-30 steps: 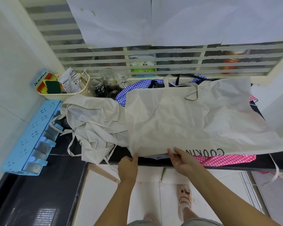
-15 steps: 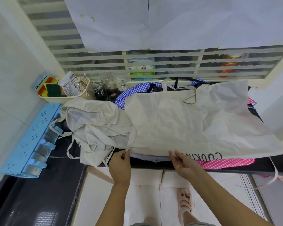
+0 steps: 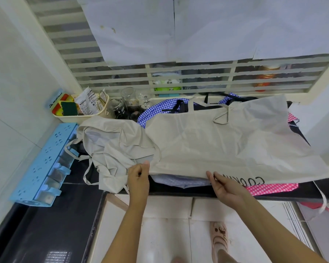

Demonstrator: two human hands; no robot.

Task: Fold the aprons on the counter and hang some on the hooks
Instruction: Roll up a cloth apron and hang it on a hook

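A beige apron [image 3: 226,145] with black lettering lies spread flat over a pile of aprons on the black counter [image 3: 198,190]. My left hand [image 3: 139,177] pinches its near left corner. My right hand [image 3: 222,185] pinches the near hem further right, beside the lettering. A second beige apron [image 3: 114,149] lies crumpled to the left, its ties trailing. Under the spread apron show a blue checked apron [image 3: 160,109], a pink checked one [image 3: 272,187] and a pale one [image 3: 179,179].
A light blue rack [image 3: 44,164] lies at the counter's left. A cream basket [image 3: 78,114] with sponges and packets and some glass jars [image 3: 125,105] stand at the back, below a barred window [image 3: 179,80]. White tiled floor lies below the counter edge.
My left hand has slid left along the near hem to the apron's corner, drawing the edge straighter. My right hand stays at about the same place on the hem.
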